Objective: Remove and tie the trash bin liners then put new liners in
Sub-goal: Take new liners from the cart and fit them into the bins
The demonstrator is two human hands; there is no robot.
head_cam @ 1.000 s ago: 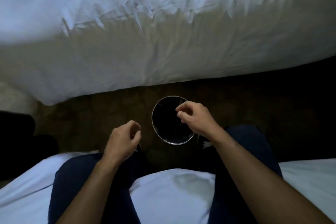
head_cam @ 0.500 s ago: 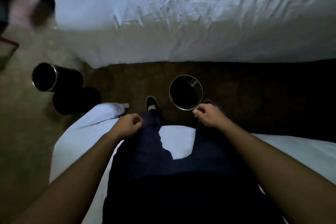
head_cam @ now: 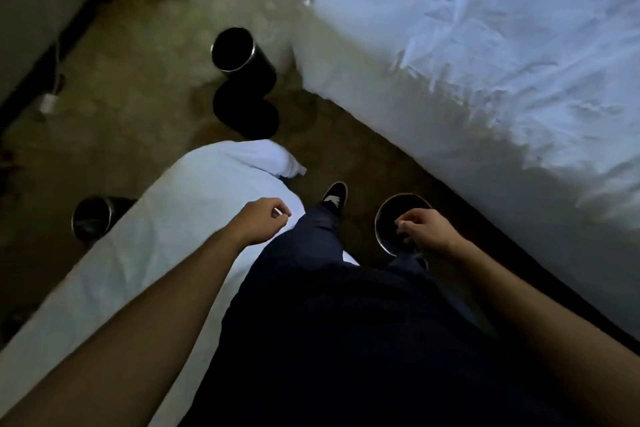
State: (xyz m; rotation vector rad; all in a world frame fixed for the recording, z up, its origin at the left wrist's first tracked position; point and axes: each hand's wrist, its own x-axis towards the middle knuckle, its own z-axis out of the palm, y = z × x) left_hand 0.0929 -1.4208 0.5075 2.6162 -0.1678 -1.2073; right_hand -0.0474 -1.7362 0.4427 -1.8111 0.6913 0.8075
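View from above, left to right. A dim carpeted floor (head_cam: 138, 97) runs between two white beds. At far left a steel-rimmed trash bin (head_cam: 90, 218) stands half hidden behind the near bed (head_cam: 166, 225), on which I sit. Farther off, a second bin (head_cam: 239, 52) stands on the carpet with a dark rounded mass (head_cam: 246, 113) touching it; what the mass is I cannot tell. My left hand (head_cam: 261, 220) hovers over the bed edge, fingers curled; whether it pinches anything I cannot tell. Right of my shoe (head_cam: 334, 194) is the bin at my feet (head_cam: 388, 218); my right hand (head_cam: 424, 230) is curled over its near rim, grip unclear. The far bed (head_cam: 485, 45) fills the right. Against half a second ago, the view has swung left: the far-left bin is newly visible, and both hands stay curled.
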